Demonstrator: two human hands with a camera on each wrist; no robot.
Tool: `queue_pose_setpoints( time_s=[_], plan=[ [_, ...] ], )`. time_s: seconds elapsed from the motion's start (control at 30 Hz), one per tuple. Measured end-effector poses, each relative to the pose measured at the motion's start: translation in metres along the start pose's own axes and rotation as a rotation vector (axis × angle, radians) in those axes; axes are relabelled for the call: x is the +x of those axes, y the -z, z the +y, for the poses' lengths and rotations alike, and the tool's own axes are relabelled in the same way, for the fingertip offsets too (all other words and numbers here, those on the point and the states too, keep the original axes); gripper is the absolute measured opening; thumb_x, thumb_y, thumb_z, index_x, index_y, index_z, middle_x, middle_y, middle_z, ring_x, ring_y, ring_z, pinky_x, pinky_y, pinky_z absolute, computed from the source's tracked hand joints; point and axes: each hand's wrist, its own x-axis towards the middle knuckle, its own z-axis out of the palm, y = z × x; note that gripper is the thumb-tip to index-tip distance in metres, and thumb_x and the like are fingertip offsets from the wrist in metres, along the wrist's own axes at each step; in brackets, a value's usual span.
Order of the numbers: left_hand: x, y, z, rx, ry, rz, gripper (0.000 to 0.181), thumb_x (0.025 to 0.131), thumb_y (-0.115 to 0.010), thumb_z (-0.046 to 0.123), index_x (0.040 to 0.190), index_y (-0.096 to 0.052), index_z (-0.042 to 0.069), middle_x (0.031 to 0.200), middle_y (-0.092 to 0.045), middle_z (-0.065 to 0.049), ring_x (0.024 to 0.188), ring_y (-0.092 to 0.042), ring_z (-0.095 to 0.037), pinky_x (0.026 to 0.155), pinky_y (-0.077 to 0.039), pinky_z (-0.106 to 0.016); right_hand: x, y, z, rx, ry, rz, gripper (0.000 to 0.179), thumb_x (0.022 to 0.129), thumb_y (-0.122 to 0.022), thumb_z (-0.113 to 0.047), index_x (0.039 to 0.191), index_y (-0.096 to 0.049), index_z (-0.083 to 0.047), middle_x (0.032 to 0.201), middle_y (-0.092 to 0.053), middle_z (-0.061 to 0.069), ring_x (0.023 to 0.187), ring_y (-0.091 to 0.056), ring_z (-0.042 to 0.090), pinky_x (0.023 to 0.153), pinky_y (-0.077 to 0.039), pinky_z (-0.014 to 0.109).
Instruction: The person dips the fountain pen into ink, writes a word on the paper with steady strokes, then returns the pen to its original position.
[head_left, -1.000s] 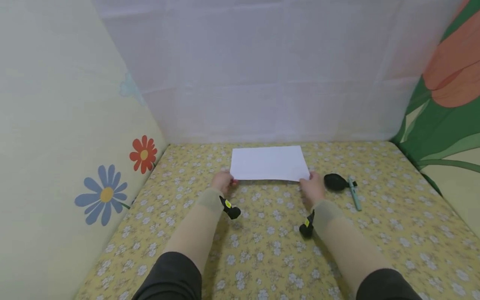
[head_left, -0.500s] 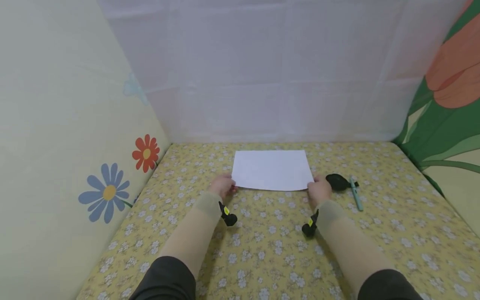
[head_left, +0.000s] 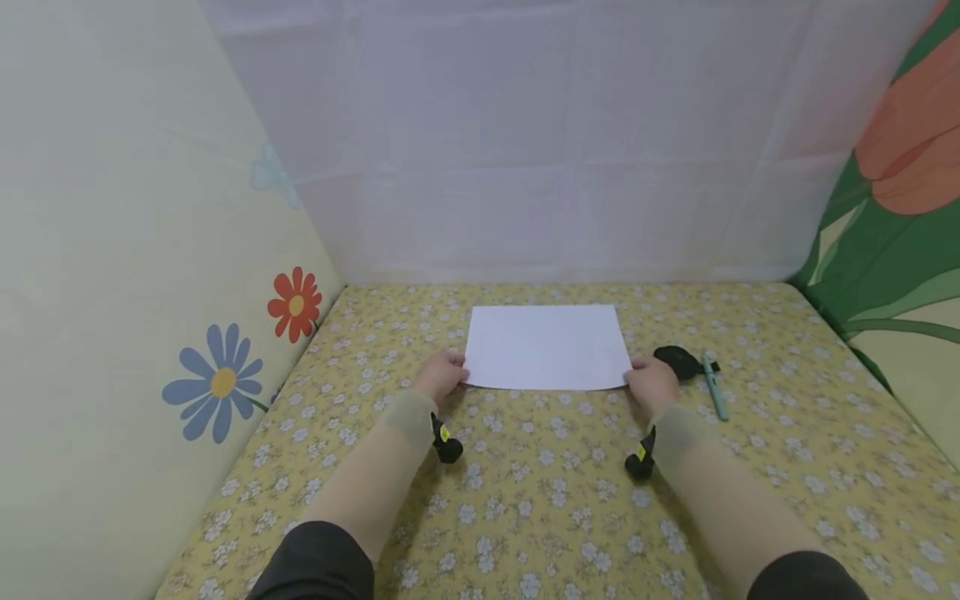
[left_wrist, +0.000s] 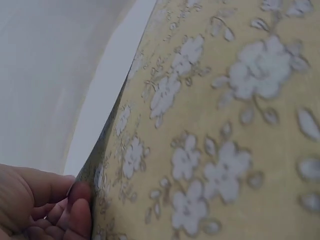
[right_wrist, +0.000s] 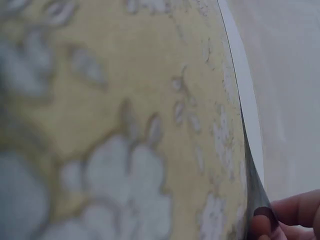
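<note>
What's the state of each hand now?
Left hand: holding white paper by its near left corner.
Right hand: holding the white paper by its near right corner.

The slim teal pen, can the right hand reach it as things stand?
Probably yes, if the right hand releases the white rectangular paper sheet; the black rounded bulb lies partly between, but nothing appears to cover the pen.

Right hand pinches white paper

At the near right, the gripped edge stands raised off a yellow tablecloth printed with white flowers; a pale backdrop fills the far right.
</note>
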Motion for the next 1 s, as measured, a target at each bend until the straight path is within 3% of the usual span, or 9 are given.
queue_pose_setpoints(
  time_s=[0.1, 0.27, 0.47, 0.67, 0.8, 1.0],
  plan=[
    [-0.002, 0.002, -0.003, -0.024, -0.016, -0.028, 0.044, 0.09, -0.063, 0.003, 0.134, -0.056, 0.004, 0.132, -0.057, -0.013, 0.086, -0.061, -0.02, 0.071, -0.05, -0.029, -0.004, 0.004, 0.003, -0.046, 0.047, -0.04, 0.04, 0.095, -0.049, -0.009, 0.134, -0.053, 0.001, 0.133, -0.052, 0.024, 0.116, -0.051, 0.037, 0.09, -0.045, 0.05],
    [-0.007, 0.007, -0.007, -0.052, -0.04, -0.059, 0.048, 0.09, -0.064, 0.001, 0.136, -0.055, 0.007, 0.125, -0.059, -0.014, 0.08, -0.061, -0.018, 0.066, -0.051, -0.026, -0.008, 0.01, 0.006, -0.027, 0.068, -0.127, 0.044, 0.096, -0.048, -0.008, 0.139, -0.048, 0.0, 0.136, -0.051, 0.024, 0.114, -0.053, 0.035, 0.085, -0.047, 0.044],
    [-0.017, 0.011, -0.007, 0.057, -0.061, -0.107, 0.052, 0.091, -0.064, 0.005, 0.14, -0.051, 0.008, 0.109, -0.063, -0.012, 0.08, -0.06, -0.018, 0.067, -0.049, -0.026, -0.012, 0.013, 0.009, -0.042, 0.072, -0.18, 0.047, 0.096, -0.05, -0.006, 0.141, -0.043, 0.005, 0.139, -0.046, 0.027, 0.123, -0.048, 0.038, 0.091, -0.047, 0.046],
    [-0.025, 0.012, -0.007, 0.156, -0.07, -0.127, 0.051, 0.091, -0.065, 0.009, 0.14, -0.051, 0.009, 0.101, -0.064, -0.009, 0.081, -0.06, -0.019, 0.071, -0.049, -0.03, -0.017, 0.02, 0.011, -0.178, 0.098, -0.209, 0.047, 0.097, -0.052, -0.01, 0.14, -0.044, 0.006, 0.141, -0.043, 0.028, 0.129, -0.041, 0.043, 0.101, -0.038, 0.053],
    [-0.03, 0.012, -0.009, 0.223, -0.081, -0.132, 0.052, 0.09, -0.066, 0.013, 0.14, -0.052, 0.009, 0.103, -0.065, -0.007, 0.081, -0.061, -0.018, 0.075, -0.049, -0.034, -0.021, 0.025, 0.013, -0.238, 0.128, -0.235, 0.05, 0.097, -0.053, -0.012, 0.142, -0.041, 0.005, 0.145, -0.038, 0.028, 0.133, -0.034, 0.045, 0.105, -0.032, 0.056],
    [-0.039, 0.011, -0.011, 0.281, -0.102, -0.123, 0.051, 0.09, -0.067, 0.017, 0.139, -0.053, 0.011, 0.102, -0.064, -0.005, 0.083, -0.06, -0.017, 0.08, -0.047, -0.036, -0.026, 0.027, 0.016, -0.227, 0.137, -0.262, 0.052, 0.097, -0.053, -0.01, 0.145, -0.038, 0.002, 0.149, -0.034, 0.026, 0.137, -0.027, 0.044, 0.108, -0.028, 0.056]
  ],
)
